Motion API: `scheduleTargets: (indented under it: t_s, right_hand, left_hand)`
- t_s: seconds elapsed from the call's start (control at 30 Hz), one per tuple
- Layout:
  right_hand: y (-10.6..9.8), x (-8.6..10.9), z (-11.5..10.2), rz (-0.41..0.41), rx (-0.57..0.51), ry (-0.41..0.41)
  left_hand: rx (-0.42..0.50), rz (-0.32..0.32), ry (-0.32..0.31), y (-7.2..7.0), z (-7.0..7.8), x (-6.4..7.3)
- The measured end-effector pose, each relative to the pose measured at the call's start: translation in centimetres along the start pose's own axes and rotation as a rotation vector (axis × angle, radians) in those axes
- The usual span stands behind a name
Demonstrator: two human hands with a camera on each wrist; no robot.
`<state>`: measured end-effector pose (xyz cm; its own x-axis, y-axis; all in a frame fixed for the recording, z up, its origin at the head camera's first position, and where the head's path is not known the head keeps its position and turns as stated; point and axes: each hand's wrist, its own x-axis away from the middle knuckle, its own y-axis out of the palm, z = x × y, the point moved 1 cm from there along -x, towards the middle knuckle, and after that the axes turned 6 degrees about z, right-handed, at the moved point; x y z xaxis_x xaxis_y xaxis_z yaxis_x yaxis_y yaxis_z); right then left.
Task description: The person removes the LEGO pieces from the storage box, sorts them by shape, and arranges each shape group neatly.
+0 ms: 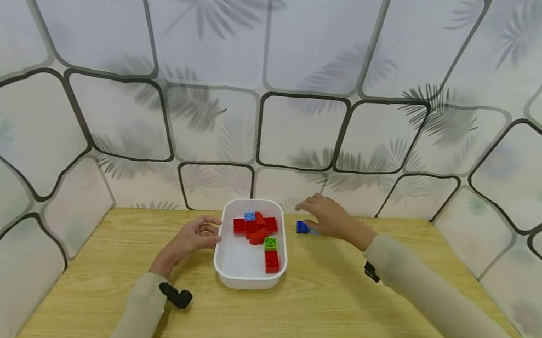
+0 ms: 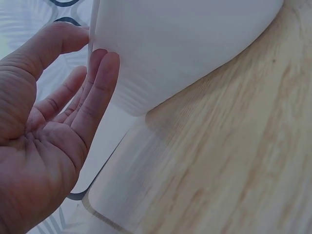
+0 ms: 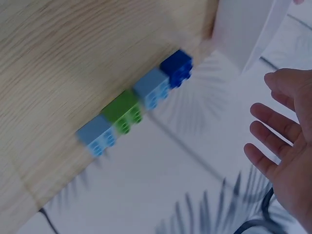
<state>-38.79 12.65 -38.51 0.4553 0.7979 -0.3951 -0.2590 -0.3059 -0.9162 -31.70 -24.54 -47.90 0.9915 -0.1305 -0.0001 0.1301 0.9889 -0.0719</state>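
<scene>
Against the left side of a white plastic box [image 1: 239, 280], my left hand [image 1: 190, 239] rests with its fingers loosely bent. In the left wrist view its fingertips touch the box's outer wall [image 2: 170, 44] near the rim. My right hand [image 1: 330, 217] is in the air over the table to the right of the box, its relaxed fingers holding nothing. The right wrist view shows a row of toy building bricks apart from that hand: a dark blue brick [image 3: 176, 66], a light blue brick [image 3: 150, 87], a green brick [image 3: 122, 109] and another light blue brick [image 3: 96, 134].
Inside the box lie several red bricks [image 1: 271, 261], a green brick [image 1: 270, 244] and a light blue brick [image 1: 249, 216]. A patterned curtain [image 1: 299, 133] borders the back and sides of the wooden table [image 1: 254, 327]. Both wrists carry black camera mounts [image 1: 175, 295].
</scene>
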Motion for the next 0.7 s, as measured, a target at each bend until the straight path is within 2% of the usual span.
scheduleTargets:
  t_s: [0.3, 0.53, 0.7]
  right_hand:
    - [0.2, -2.8, -3.3, -0.067, -0.132, -0.027]
    - [1.5, -3.7, -4.7, -0.148, -0.144, -0.069]
    - [2.1, -3.9, -5.7, -0.219, -0.156, -0.060]
  left_hand:
    - [-0.005, 0.000, -0.014, 0.0, 0.3, 0.1]
    - [0.005, 0.003, -0.023, 0.1, 0.3, 0.1]
    - [0.001, -0.011, -0.013, 0.0, 0.2, 0.2]
